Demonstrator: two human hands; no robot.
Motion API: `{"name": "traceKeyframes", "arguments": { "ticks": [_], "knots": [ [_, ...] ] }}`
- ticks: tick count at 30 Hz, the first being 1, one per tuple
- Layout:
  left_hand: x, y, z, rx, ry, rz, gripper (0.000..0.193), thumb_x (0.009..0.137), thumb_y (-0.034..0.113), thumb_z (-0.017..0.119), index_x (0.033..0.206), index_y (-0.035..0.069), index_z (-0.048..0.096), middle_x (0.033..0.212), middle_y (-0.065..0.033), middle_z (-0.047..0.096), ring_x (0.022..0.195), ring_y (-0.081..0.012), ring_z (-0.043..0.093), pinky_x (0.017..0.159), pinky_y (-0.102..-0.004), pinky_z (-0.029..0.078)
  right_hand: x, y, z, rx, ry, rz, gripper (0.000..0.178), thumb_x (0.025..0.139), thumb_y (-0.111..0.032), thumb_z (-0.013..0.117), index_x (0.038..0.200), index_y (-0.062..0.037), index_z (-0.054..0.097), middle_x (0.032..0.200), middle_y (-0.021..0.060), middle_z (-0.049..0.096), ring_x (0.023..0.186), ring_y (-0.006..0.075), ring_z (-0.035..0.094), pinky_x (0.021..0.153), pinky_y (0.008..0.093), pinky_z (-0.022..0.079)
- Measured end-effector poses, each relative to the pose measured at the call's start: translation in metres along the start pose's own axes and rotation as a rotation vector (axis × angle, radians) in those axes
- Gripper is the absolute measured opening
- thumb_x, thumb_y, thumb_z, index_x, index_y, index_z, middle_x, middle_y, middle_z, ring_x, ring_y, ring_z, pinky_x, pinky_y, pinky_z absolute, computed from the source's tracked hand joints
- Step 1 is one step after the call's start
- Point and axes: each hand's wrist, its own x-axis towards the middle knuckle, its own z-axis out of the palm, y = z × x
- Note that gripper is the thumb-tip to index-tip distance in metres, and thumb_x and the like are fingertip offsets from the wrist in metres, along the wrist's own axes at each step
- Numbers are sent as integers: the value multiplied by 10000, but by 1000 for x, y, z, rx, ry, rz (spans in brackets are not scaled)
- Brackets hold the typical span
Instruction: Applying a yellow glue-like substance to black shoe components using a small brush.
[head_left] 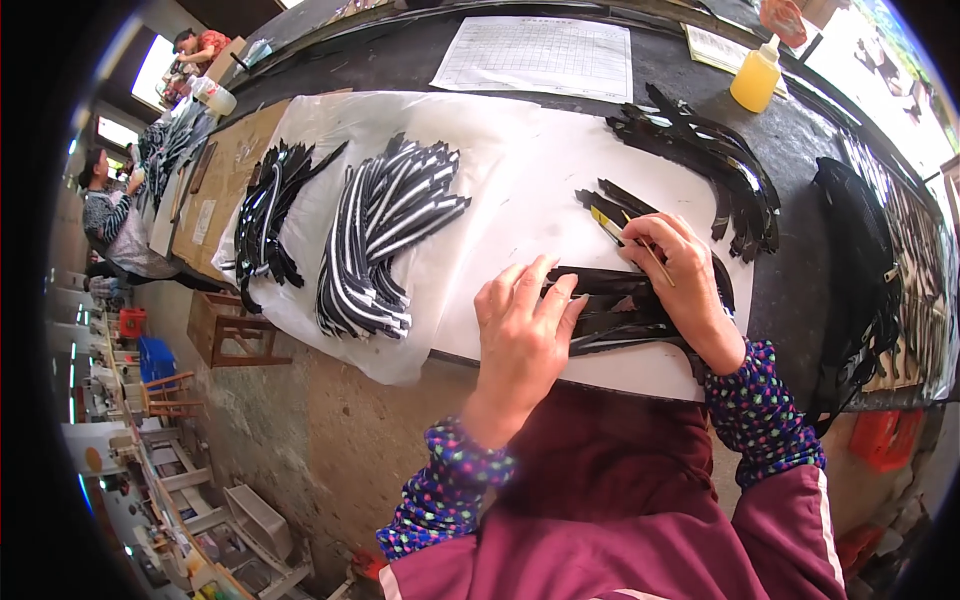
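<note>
My left hand (pixel 528 325) bends over the left ends of several flat black strips (pixel 620 328) on the white board, thumb and forefinger closed at their edge. My right hand (pixel 682 278) is closed round a thin tan stick (pixel 655 257) and lies above the strips' right part, hiding some of them. Just beyond its fingertips are a small yellow piece (pixel 603 217) and more dark strips; whether the yellow piece belongs to the stick I cannot tell. Left of my hands, a bundle of black strips with white edges (pixel 385 235) rests on a translucent sheet.
Other black strip piles lie at the left (pixel 270 215) and far right (pixel 715 165). A yellow squeeze bottle (pixel 756 76) stands behind, beside a printed paper sheet (pixel 535 55). Black cloth (pixel 855 280) lies at the right. A wooden stool (pixel 235 330) and two people are at left.
</note>
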Motion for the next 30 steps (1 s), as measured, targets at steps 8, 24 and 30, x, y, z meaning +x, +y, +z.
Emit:
{"name": "traceKeyframes", "arguments": {
  "ticks": [8, 24, 30],
  "knots": [
    [-11, 17, 12, -17, -43, -3, 227, 879, 80, 718, 1105, 53, 712, 1245, -81, 628, 1138, -263, 581, 945, -393, 446, -2, 2, -2, 39, 98, -93, 108, 902, 3, 654, 1003, -35, 658, 953, 113, 665, 900, 319, 641, 779, 386, 522],
    [-18, 20, 19, 117, -48, -31, 362, 972, 247, 639, 1323, 161, 644, 1160, -39, 585, 1047, -222, 548, 946, -405, 365, -33, 3, -53, 107, 184, 94, 86, 903, 26, 684, 979, -13, 694, 956, 83, 684, 818, 161, 664, 711, 269, 535],
    [-15, 18, 25, 153, -100, -56, 430, 888, 185, 663, 1318, 186, 661, 1157, -39, 546, 1055, -208, 525, 995, -465, 289, -72, 31, -97, -81, 324, 298, 104, 914, 31, 650, 1009, -1, 680, 942, 74, 667, 788, 125, 638, 679, 260, 508]
  ]
}}
